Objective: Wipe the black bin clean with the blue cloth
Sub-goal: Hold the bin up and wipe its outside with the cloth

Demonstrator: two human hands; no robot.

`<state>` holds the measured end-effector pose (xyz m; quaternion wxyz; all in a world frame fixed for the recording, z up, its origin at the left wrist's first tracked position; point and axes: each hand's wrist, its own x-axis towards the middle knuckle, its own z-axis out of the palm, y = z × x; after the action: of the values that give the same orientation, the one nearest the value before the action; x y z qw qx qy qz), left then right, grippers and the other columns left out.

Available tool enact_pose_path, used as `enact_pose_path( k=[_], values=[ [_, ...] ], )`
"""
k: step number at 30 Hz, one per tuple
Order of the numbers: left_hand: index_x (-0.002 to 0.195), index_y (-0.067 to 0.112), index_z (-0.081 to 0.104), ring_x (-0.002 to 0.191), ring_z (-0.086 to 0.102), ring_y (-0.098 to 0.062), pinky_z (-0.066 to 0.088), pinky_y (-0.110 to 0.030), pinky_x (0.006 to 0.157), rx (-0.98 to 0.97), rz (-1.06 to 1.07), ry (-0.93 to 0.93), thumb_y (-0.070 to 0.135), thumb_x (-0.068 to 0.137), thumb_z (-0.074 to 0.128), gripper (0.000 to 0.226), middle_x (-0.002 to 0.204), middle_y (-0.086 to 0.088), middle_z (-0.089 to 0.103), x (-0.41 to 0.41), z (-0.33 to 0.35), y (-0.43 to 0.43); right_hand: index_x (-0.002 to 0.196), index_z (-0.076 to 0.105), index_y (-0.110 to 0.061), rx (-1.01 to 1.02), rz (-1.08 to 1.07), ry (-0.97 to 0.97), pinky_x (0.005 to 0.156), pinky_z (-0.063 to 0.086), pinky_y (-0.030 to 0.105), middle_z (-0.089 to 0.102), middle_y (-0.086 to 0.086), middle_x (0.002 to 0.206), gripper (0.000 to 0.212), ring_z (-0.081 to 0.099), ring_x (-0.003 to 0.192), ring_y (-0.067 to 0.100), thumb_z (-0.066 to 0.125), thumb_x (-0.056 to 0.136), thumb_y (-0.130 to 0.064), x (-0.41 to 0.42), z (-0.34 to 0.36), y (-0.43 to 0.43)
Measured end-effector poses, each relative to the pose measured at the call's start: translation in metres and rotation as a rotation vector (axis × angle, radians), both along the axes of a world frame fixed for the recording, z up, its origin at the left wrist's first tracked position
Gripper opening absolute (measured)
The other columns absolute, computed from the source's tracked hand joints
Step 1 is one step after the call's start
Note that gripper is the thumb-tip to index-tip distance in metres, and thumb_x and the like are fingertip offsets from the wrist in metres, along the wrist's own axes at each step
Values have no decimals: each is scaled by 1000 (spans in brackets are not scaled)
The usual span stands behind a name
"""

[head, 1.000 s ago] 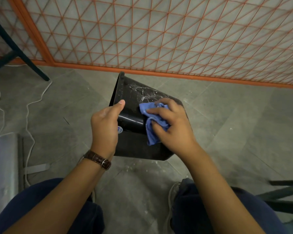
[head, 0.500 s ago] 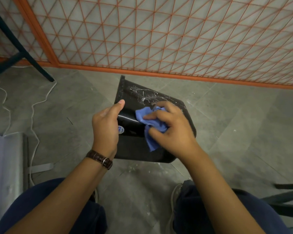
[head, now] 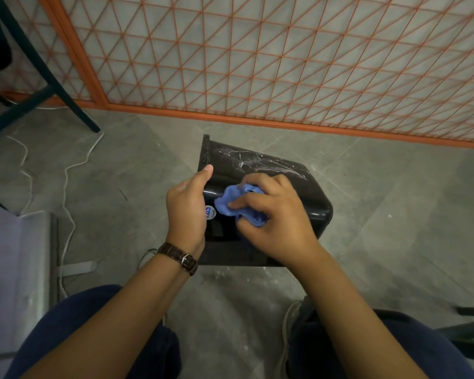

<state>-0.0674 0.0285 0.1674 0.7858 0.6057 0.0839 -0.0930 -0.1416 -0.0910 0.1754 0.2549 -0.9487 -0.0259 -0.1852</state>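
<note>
We find the bin [head: 309, 198] tipped on its side on the floor [head: 394, 214] at centre frame, rim to the left. The left hand [head: 186, 212] grips the wall near the rim, thumb laid along it. The right hand [head: 274, 222] has its fingers [head: 244, 201] curled on the bunched cloth [head: 231, 201], pressing it to the glossy wall.

Risks, in our judgement:
- The bin is steadied by one hand only; firm wiping pressure on a slick, curved wall could make it roll or slip from that grip
- The cloth is balled up, so contact is small and it may smear rather than lift
- White streaks [head: 257, 160] above the right hand are not yet wiped and could be missed
- A sticker [head: 210, 212] sits just beside the cloth and could snag or peel

Surroundings: an orange lattice screen [head: 257, 64] across the top, dark furniture legs [head: 39, 86] upper left, a white cable [head: 66, 170] trailing at left, well apart from the bin. Nothing obstructs the wiping hand
</note>
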Motion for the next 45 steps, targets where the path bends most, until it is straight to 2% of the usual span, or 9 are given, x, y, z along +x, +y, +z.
enact_pose_path(
  k=[4,10,13,19,24,30,33,42,45],
  values=[
    [80,13,61,77,52,-27,44,-41,74,-28,-51,5,41,69,70,31,84,-11,55,0,2,-3,92,71,-23,21,-216,-69,71,35,22,62,-4,103,25,50,89,24,54,74,-28,1,0,-10],
    [67,3,59,63,56,-19,48,-25,58,-44,-26,46,20,86,62,26,68,-13,57,-7,3,-7,127,57,-21,-145,-78,6,88,35,33,49,6,131,44,38,106,24,48,85,-32,-4,-7,32],
    [79,4,58,67,54,-26,48,-25,55,-88,-31,127,23,86,62,21,74,-15,53,-7,0,-5,128,56,-20,-198,-27,-12,88,32,30,50,3,133,45,36,105,21,55,84,-28,-5,-8,37],
    [86,8,71,84,69,-23,55,-35,79,-147,-21,120,26,84,63,20,93,-11,73,8,8,6,114,64,-26,-495,210,12,84,35,37,52,-6,129,34,43,105,28,53,82,-24,-16,-28,27],
    [76,11,64,87,61,-30,46,-51,91,-15,-25,-54,47,68,66,36,88,-11,61,15,12,13,115,60,-23,-611,221,-68,90,29,37,38,-1,135,32,40,109,30,45,86,-20,-26,-39,18],
    [78,10,60,73,50,-23,43,-38,68,33,-95,-95,36,79,64,27,75,-10,54,3,16,7,123,49,-26,-430,-7,-270,85,32,39,39,2,131,35,41,105,31,56,89,-30,-13,-16,32],
    [59,14,61,62,54,-22,44,-34,60,82,-107,-120,26,87,60,31,60,-6,57,-3,16,7,115,63,-26,-257,-154,-245,81,29,36,49,3,128,30,41,102,29,54,88,-33,-6,2,31],
    [73,-16,47,68,49,-29,44,-38,59,133,-55,-185,40,73,69,60,75,-14,53,-13,25,20,93,72,-38,255,-387,10,83,35,14,54,-16,99,28,47,95,11,52,74,-40,-13,7,-34],
    [63,-5,53,64,52,-31,47,-35,56,188,-37,-212,29,83,64,41,67,-16,53,-18,28,21,85,68,-40,317,-513,143,83,47,33,54,-9,97,15,55,94,22,59,76,-32,-21,7,-65]
  ],
)
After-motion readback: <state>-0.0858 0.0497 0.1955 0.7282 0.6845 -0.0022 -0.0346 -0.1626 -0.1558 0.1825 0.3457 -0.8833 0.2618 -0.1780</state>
